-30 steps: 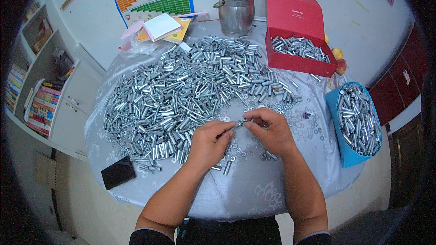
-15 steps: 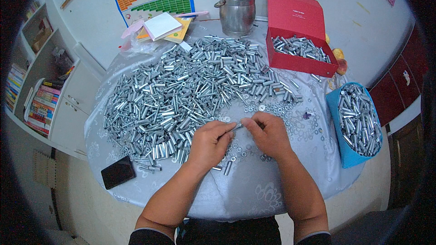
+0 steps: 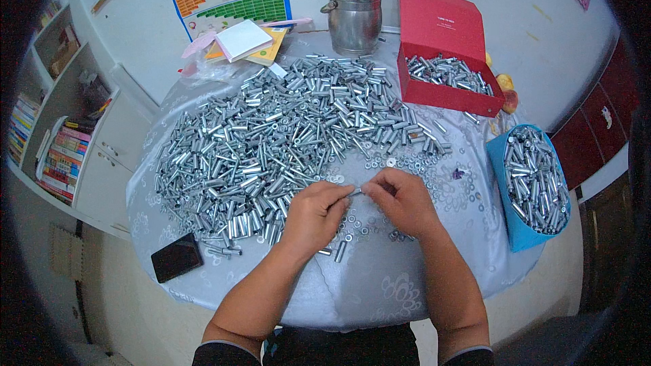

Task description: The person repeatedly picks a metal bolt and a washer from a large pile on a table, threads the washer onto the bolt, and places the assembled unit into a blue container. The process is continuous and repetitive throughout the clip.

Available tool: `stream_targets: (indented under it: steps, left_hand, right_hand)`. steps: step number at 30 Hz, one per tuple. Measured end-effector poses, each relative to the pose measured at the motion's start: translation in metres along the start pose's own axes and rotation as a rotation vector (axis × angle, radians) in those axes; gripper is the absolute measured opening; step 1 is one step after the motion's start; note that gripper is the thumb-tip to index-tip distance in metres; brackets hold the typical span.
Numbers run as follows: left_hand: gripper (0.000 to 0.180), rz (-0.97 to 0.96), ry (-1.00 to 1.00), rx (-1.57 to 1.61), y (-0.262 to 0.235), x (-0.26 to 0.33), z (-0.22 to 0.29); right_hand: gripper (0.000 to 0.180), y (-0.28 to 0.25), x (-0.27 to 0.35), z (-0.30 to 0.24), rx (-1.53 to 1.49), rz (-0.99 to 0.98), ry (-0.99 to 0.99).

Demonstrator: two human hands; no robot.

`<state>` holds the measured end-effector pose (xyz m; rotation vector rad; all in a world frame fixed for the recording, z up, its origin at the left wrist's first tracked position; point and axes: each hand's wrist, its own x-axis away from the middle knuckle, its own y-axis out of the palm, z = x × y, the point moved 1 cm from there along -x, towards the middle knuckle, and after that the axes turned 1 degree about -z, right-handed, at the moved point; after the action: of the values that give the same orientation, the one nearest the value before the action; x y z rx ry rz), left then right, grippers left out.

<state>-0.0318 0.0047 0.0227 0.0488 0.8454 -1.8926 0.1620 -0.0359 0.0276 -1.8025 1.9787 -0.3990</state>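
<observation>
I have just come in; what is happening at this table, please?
The person's left hand and right hand hold a small metal piece between them. A heap of metal parts lies on the table. The open red box and the blue container at right also hold metal parts.

A small silvery metal part (image 3: pixel 357 191) was pinched nearly level, ends hidden, between left hand (image 3: pixel 314 215) and right hand (image 3: pixel 405 202).

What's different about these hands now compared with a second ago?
The right hand has drawn slightly toward the body, uncovering a washer. The left hand stays put, pinching a small metal piece. The metal pile, red box and blue bin look unchanged.
</observation>
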Motion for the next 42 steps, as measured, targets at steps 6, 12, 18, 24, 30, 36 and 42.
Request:
stream_targets:
  steps: [6, 12, 18, 24, 30, 36, 42]
  left_hand:
    - [0.025, 0.003, -0.019, 0.013, 0.0, 0.0, -0.001]
    - [0.024, -0.002, -0.032, 0.007, 0.0, 0.0, -0.001]
    - [0.024, -0.01, 0.008, -0.02, 0.0, 0.0, 0.001]
    - [0.023, -0.006, 0.033, -0.018, 0.002, 0.001, -0.002]
    - [0.023, -0.001, 0.031, -0.013, 0.002, 0.001, -0.001]
    - [0.024, -0.008, 0.012, -0.013, 0.001, 0.001, -0.001]
    - [0.023, -0.015, -0.014, -0.024, 0.0, 0.001, 0.0]
  right_hand:
    - [0.025, -0.001, 0.001, -0.004, -0.054, -0.013, -0.003]
    - [0.025, 0.002, -0.001, 0.006, -0.082, -0.014, 0.07]
    - [0.026, 0.0, -0.002, 0.002, -0.014, -0.022, 0.135]
    - [0.028, -0.001, -0.001, -0.004, 0.083, -0.045, 0.095]
    - [0.026, 0.003, 0.001, 0.0, -0.03, -0.033, 0.043]
    - [0.023, 0.003, 0.001, 0.004, -0.144, -0.022, 0.036]
    - [0.026, 0.007, 0.001, 0.007, -0.126, 0.028, 0.008]
